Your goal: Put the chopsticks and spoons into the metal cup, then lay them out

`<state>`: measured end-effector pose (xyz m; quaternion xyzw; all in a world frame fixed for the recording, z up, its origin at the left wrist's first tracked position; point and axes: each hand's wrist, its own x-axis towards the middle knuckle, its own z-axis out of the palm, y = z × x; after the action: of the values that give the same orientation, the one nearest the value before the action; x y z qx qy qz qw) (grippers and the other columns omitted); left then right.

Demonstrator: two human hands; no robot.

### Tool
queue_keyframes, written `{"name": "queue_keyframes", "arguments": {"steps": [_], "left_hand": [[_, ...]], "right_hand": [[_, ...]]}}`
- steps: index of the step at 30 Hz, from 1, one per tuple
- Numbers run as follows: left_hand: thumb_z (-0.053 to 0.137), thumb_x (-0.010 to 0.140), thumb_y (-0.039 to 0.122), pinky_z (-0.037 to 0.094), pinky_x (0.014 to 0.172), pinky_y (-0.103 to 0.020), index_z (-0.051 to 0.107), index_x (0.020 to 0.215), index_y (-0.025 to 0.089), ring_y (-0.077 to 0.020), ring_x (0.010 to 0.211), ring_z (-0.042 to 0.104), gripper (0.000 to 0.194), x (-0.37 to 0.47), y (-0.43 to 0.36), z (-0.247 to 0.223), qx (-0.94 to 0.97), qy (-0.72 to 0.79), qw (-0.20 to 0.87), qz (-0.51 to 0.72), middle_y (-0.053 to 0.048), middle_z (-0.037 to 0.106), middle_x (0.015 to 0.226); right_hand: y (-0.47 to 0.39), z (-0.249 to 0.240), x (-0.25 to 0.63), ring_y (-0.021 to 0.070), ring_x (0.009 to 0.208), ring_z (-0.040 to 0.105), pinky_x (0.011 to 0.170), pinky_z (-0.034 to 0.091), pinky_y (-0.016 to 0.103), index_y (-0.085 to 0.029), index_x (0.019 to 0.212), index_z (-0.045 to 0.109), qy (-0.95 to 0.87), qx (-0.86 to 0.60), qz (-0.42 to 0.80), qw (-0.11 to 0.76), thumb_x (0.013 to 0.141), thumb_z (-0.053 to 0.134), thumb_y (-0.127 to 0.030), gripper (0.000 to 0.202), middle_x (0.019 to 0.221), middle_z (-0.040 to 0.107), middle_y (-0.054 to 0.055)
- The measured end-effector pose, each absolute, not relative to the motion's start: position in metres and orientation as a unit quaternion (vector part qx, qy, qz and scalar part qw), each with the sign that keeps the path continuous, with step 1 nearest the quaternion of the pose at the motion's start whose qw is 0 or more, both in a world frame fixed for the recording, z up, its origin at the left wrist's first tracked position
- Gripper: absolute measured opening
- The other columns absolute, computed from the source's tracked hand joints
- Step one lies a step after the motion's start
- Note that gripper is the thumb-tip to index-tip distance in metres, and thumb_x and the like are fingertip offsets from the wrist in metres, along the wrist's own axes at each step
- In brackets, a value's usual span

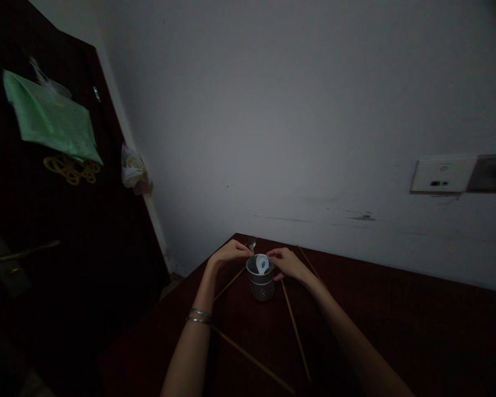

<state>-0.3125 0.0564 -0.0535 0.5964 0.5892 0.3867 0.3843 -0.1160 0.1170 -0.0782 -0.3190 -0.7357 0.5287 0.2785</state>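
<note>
The cup (262, 291) stands on the table (376, 314), which runs wide to its right; wall (248, 121) behind, sticks (296, 331) flanking. Left hand (231, 252) and right hand (288, 263) curl at its rim, gripping what I can't tell.

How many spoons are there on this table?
2 visible: a white spoon inside the gray cup, and a shiny spoon beside the left hand. More may be hidden in the cup.

Dim light greys the wall (273, 110), while the door (95, 231) sinks into near-black shadow.
</note>
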Motion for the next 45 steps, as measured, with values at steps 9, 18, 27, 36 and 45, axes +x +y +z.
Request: {"name": "queue_keyframes", "arguments": {"steps": [9,18,27,36,45], "left_hand": [[0.068,0.057,0.042,0.024,0.044,-0.022,0.066,0.054,0.01,-0.0068,0.044,0.035,0.032,-0.31,0.072,-0.059,0.622,0.624,0.275,0.384,0.002,0.046,0.043],[0.069,0.06,0.037,0.042,0.059,-0.024,0.068,0.065,0.009,-0.0154,0.064,0.058,0.028,-0.307,0.065,-0.049,0.543,0.562,0.342,0.522,-0.01,0.066,0.072],[0.069,0.062,0.036,0.048,0.069,-0.03,0.066,0.07,0.008,-0.018,0.069,0.063,0.029,-0.31,0.047,-0.006,0.468,0.493,0.257,0.687,-0.012,0.067,0.078],[0.069,0.062,0.034,0.049,0.06,-0.026,0.064,0.074,0.008,-0.0156,0.063,0.063,0.029,-0.278,0.02,0.033,0.437,0.403,0.212,0.776,-0.01,0.067,0.076],[0.068,0.062,0.037,0.049,0.052,-0.023,0.064,0.074,0.009,-0.0136,0.06,0.062,0.031,-0.235,0.021,0.035,0.451,0.398,0.223,0.767,-0.011,0.067,0.08]], "right_hand": [[0.119,-0.082,-0.119,0.0167,0.069,0.061,0.041,0.055,0.024,-0.01,0.091,0.063,-0.738,-0.327,0.522,0.275,0.074,0.056,-0.024,0.023,0.087,0.063,0.01],[0.115,-0.078,-0.117,0.0167,0.069,0.062,0.04,0.054,0.022,-0.011,0.088,0.064,-0.744,-0.327,0.517,0.27,0.075,0.053,-0.021,0.019,0.089,0.064,0.01],[0.121,-0.08,-0.113,0.0147,0.068,0.06,0.04,0.051,0.021,-0.013,0.111,0.055,-0.757,-0.328,0.494,0.273,0.077,0.053,-0.031,0.038,0.104,0.061,0.012],[0.105,-0.021,-0.084,0.019,0.089,0.06,0.083,0.044,0.031,-0.014,0.096,0.065,-0.799,-0.311,0.298,0.42,0.079,0.047,-0.024,0.026,0.092,0.067,0.01],[0.057,0.009,-0.089,0.017,0.072,0.063,0.062,0.051,0.028,-0.012,0.096,0.063,-0.708,-0.167,0.511,0.458,0.07,0.06,-0.037,0.036,0.082,0.068,0.01]]}}
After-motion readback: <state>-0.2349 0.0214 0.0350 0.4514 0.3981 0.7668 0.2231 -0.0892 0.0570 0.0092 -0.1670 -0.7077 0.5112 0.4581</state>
